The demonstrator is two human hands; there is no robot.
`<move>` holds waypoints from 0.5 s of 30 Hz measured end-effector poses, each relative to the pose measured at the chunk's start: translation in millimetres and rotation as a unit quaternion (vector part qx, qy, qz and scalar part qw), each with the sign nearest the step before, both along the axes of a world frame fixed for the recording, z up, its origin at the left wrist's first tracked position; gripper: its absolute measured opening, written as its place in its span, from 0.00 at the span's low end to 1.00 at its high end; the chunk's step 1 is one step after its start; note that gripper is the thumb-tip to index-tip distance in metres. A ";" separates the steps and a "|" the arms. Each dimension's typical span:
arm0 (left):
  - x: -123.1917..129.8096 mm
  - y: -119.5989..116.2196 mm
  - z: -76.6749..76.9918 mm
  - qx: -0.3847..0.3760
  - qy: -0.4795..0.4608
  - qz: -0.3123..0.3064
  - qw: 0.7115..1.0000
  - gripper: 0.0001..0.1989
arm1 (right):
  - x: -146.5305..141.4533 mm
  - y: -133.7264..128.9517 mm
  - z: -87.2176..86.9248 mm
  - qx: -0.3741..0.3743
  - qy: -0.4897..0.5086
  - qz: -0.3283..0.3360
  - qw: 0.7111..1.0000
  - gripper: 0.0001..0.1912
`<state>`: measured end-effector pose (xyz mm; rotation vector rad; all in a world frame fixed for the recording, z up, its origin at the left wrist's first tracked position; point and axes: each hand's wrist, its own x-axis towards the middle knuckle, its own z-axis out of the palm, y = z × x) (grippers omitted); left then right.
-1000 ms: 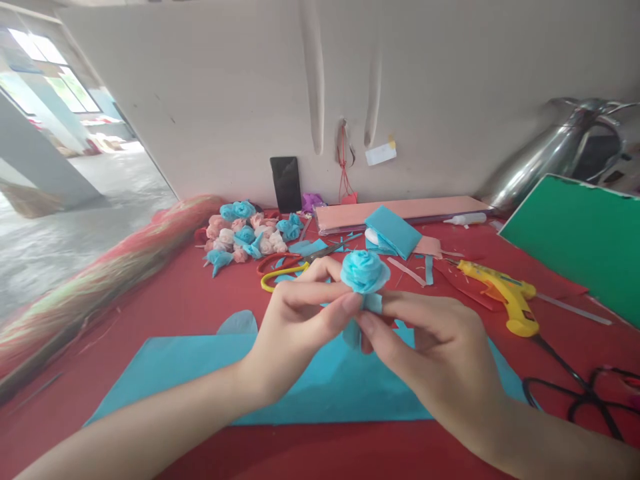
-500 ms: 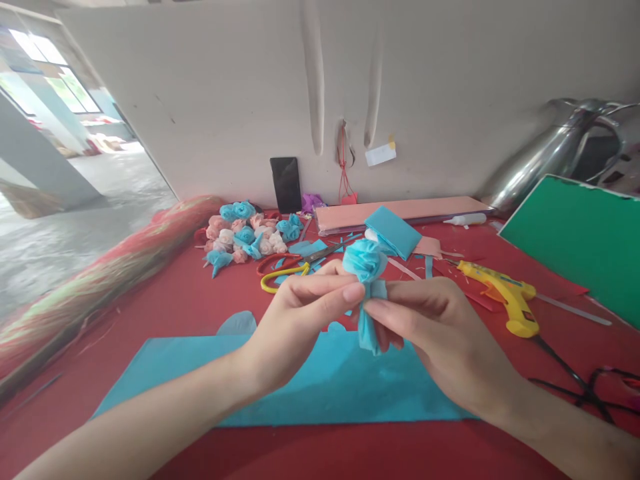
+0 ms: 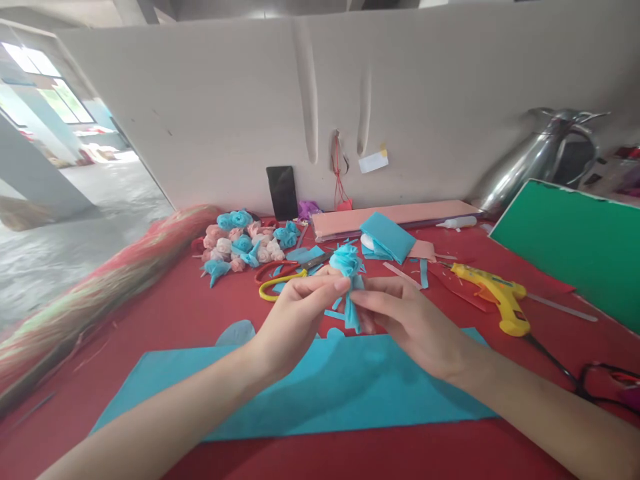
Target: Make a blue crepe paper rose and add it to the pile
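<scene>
A blue crepe-paper flower [image 3: 345, 259] is held upright above the table, its ruffled head at the top and a gathered tail hanging below. Just under the head, my left hand [image 3: 295, 310] pinches it between thumb and forefinger. My right hand [image 3: 415, 323] grips the neck and tail from the other side, where a short blue flap stands out beside its fingertips. Some of the right fingers are hidden behind the paper. Beneath both hands lies a wide sheet of blue crepe paper [image 3: 310, 407].
Scissors [image 3: 280, 283] and blue scraps lie behind the hands. Finished paper flowers [image 3: 243, 243] are heaped back left, near a leaning phone [image 3: 282, 192]. To the right are a yellow glue gun [image 3: 493, 293] with a cord, a green board [image 3: 565, 247] and a metal jug [image 3: 535, 157].
Both hands have moved slightly left and farther from me with the flower, which has turned a little. The camera view has shifted slightly. Both hands keep hold of the flower.
</scene>
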<state>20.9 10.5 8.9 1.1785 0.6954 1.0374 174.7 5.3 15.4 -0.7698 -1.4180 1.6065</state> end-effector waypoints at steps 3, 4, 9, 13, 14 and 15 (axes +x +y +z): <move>-0.1 1.3 -1.2 0.007 -0.009 -0.015 1.000 0.16 | -2.3 -1.0 -1.6 0.000 -0.011 -0.016 1.000 0.13; 0.0 1.4 -1.3 0.011 -0.011 -0.021 1.000 0.17 | -3.2 -1.6 -2.0 0.001 -0.013 -0.022 1.000 0.13; 0.0 0.0 -0.5 0.018 -0.009 -0.035 0.999 0.19 | -6.5 -5.5 -1.5 0.008 -0.007 -0.042 0.999 0.16; 0.5 -2.2 0.4 0.009 -0.015 -0.029 0.999 0.18 | -6.5 -8.3 1.1 0.001 0.009 -0.036 0.999 0.17; 0.9 -2.8 0.7 0.007 -0.013 -0.030 0.999 0.19 | -6.4 -8.7 1.6 -0.005 0.011 -0.032 0.999 0.16; 1.4 -3.3 1.0 0.006 -0.009 -0.029 1.000 0.19 | -6.3 -9.1 1.7 -0.010 0.013 -0.030 0.999 0.16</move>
